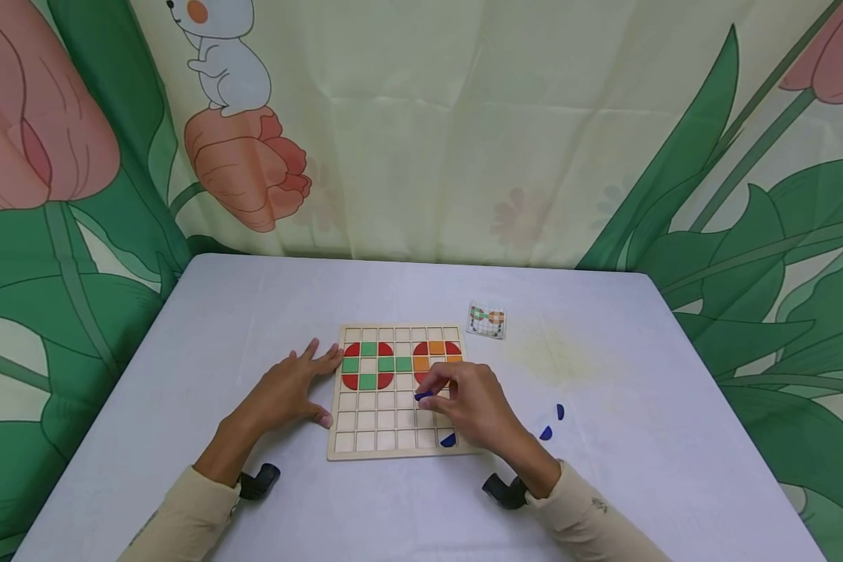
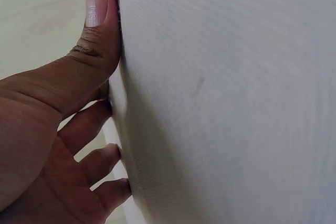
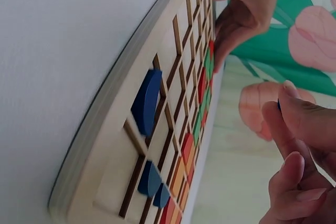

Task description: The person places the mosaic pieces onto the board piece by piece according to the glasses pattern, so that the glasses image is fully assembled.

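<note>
A wooden grid board lies on the table, with red, green and orange pieces set in its upper squares. My left hand is spread along the board's left edge, its fingertips and thumb touching the frame. Over the middle of the grid, my right hand pinches a small blue piece between thumb and fingers. One blue half-round piece sits in the bottom row. Two more blue pieces show on the board's right side in the right wrist view, the nearer one in a square; in the head view my right hand hides them.
Two loose blue half-round pieces, the upper one and the lower one, lie on the white tablecloth right of the board. A small pattern card rests beyond the board's upper right corner. A printed curtain hangs behind the table.
</note>
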A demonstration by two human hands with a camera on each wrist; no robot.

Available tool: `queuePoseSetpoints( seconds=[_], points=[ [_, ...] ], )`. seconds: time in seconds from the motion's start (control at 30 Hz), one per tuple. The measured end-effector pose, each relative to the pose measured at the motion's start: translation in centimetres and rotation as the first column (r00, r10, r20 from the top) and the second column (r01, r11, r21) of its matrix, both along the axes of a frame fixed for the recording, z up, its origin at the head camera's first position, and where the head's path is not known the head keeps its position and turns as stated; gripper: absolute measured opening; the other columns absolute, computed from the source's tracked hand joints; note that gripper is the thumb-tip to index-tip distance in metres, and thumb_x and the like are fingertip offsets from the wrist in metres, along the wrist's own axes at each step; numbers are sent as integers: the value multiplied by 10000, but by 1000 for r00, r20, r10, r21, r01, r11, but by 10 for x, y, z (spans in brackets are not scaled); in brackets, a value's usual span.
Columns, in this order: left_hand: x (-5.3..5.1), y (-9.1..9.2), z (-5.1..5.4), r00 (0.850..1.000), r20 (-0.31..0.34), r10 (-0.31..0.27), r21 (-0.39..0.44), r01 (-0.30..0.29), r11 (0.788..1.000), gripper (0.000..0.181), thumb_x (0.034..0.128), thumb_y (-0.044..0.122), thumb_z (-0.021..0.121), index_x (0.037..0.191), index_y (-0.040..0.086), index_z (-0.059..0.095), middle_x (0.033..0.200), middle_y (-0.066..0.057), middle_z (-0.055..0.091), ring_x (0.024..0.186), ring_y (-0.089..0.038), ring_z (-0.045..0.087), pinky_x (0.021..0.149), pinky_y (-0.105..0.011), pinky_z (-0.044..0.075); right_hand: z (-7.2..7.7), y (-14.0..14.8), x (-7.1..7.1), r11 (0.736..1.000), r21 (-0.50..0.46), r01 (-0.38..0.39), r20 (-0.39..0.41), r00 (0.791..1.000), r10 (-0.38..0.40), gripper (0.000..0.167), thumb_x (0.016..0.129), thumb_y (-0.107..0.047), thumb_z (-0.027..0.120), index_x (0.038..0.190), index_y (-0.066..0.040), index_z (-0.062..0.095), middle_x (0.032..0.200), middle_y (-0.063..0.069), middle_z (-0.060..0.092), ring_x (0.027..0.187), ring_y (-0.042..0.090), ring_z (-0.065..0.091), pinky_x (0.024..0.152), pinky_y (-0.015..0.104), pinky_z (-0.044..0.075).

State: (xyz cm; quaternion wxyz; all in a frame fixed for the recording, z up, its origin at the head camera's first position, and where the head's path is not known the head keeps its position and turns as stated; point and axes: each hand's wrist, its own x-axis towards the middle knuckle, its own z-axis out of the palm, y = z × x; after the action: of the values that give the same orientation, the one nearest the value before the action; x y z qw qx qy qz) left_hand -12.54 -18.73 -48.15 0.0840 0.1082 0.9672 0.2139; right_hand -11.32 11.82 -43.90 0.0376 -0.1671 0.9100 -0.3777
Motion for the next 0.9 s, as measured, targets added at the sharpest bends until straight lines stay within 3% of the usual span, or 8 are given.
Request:
queuePoseSetpoints(
  seconds=[0.23,0.43,0.7,0.9],
  points=[
    [-1,0,-1,1000,-4,-3,4,3,1000,1191,590,321,1023,1617,148,446,1688,-269,342,1409,-760,332,1126,-770,398,-2,-13,-1,999,-37,-9,-14,1000,9,174,866,-163,892,915,-293,788,840,-167,768,661,132,522,572,236,394],
    [0,0,-1,1000,1,3,-4,-3,1000,1179,608,331,1021,1619,152,442,1688,-303,320,1400,-766,340,1113,-778,406,-3,-23,-2,994,-84,-65,-3,998,65,134,913,-202,861,946,-283,760,937,-160,764,651,113,497,575,225,393],
    [-1,1,1,1000,14,5,-4,-5,1000,1163,631,345,1012,1625,165,435,1694,-317,296,1404,-768,331,1093,-790,414,-4,-34,-2,972,-84,-218,12,975,220,252,992,-160,765,1230,-245,778,958,-133,707,744,118,547,632,212,456],
    [-1,0,1,1000,21,4,-4,-4,1000,1159,641,350,1011,1627,161,432,1692,-324,294,1398,-775,330,1093,-798,407,-5,-42,-5,968,-74,-238,44,969,242,162,964,-188,802,1125,-178,785,904,-136,759,732,103,577,642,213,458]
  ],
)
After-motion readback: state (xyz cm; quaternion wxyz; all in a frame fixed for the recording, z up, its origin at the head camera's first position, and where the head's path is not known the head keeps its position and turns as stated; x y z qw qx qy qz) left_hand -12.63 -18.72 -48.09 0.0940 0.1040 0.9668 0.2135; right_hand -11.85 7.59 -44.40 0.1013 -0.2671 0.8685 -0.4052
